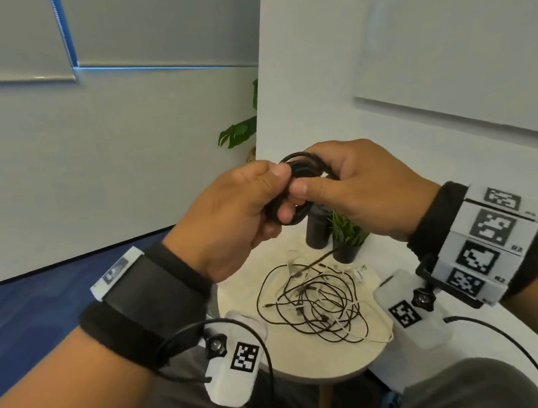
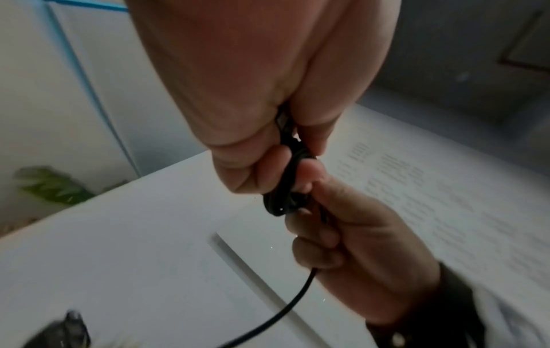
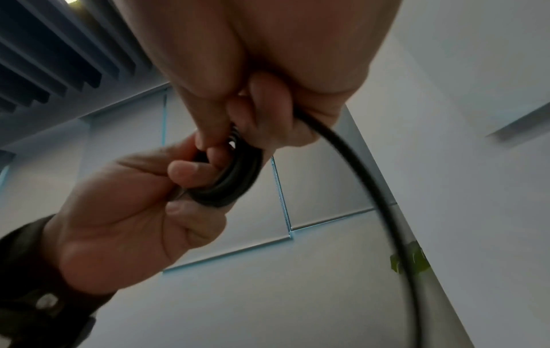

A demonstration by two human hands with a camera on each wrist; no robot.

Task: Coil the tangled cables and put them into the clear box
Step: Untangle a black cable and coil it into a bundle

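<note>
- The left hand (image 1: 227, 209) and right hand (image 1: 355, 188) both grip a coiled black cable (image 1: 300, 168), fingers curled around it, above the table (image 1: 304, 365).
- The tangled cables (image 1: 316, 304) lie on the table beside a small potted plant (image 1: 348, 237).

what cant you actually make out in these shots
- Clear box: in no view; where it stands cannot be told.
- Black coil: its middle and loose end are covered by the left hand and right hand in the head view; loop count unclear.
- Tangled cables on the round table: too thin and crossed to count or tell plug types.
- Left wrist view: motion blur smears the background print.
</note>
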